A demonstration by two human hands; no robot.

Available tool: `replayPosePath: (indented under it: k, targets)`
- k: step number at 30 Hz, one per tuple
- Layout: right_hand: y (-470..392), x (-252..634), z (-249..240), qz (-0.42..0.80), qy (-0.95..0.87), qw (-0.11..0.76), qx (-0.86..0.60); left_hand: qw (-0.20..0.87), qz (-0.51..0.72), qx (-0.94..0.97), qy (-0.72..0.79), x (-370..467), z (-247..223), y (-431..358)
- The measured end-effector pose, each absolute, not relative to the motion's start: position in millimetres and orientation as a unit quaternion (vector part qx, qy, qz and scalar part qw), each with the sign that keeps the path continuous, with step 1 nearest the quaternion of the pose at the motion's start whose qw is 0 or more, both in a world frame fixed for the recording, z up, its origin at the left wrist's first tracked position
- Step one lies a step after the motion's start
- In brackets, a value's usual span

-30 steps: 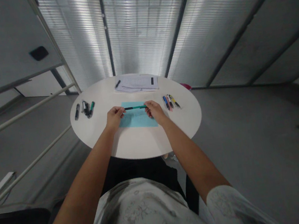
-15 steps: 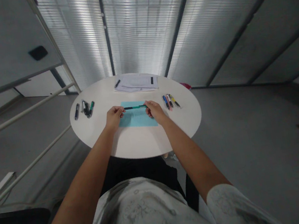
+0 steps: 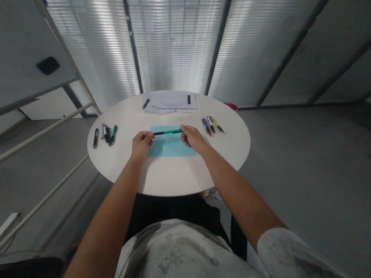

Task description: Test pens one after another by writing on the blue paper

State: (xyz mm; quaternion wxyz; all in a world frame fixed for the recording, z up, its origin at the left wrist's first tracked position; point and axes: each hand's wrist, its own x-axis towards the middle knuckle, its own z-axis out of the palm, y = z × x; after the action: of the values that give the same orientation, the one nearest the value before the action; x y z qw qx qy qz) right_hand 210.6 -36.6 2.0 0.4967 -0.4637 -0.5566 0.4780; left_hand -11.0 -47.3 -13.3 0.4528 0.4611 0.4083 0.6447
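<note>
Left-side pens: a dark marker (image 3: 96, 138) is lying outermost, well left of the left fingers; a cluster of dark and silvery markers (image 3: 105, 134) and a green-ended marker (image 3: 113, 134) are lying between it and those fingers.
Left hand (image 3: 142, 144): its fingers are closing narrowly on the black end of the green pen (image 3: 171, 132).
Paper stack (image 3: 168, 102): white sheets are lying beyond both hands' fingers, with a dark pen (image 3: 146, 103) resting on their left part and a small black block (image 3: 189, 100) showing on their right.
Green pen: it is spanning from the left fingertips to the right ones, its long axis running side to side, almost level; neither hand is sitting nearer, as each is gripping an end.
Blue sheet (image 3: 169, 147): it is lying on the white table (image 3: 177, 177) between and beneath the hands; faint marks are showing on it, too small to read.
Right hand (image 3: 191, 137): its fingers are pinching the pen's other end, narrow, with the rest curling under.
Right-side pens: a blue pen (image 3: 206, 127), a white one, a pinkish one and a yellow one (image 3: 217, 125) are lying just right of the right fingers.
Lettering: no brand or label is reading clearly on any pen.
</note>
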Motion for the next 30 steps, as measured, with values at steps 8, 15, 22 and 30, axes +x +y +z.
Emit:
replayPosePath:
  k: [8,15,22,30]
  targets:
    - [-30.5,212.6,-0.3,0.515,-0.527,0.513,-0.441,0.448,0.642,0.468,0.41,-11.5,-13.8,-46.7]
    - [-35.9,211.4,3.4,0.497,-0.547,0.505,-0.446,0.455,0.648,0.449,0.413,-10.6,-11.3,-47.0]
    - [-34.5,211.1,6.4,0.521,-0.53,0.498,-0.447,0.464,0.643,0.448,0.413,-11.7,-9.5,-46.7]
    - [-37.2,209.9,7.1,0.495,-0.546,0.49,-0.465,0.471,0.646,0.436,0.413,-11.0,-6.5,-48.3]
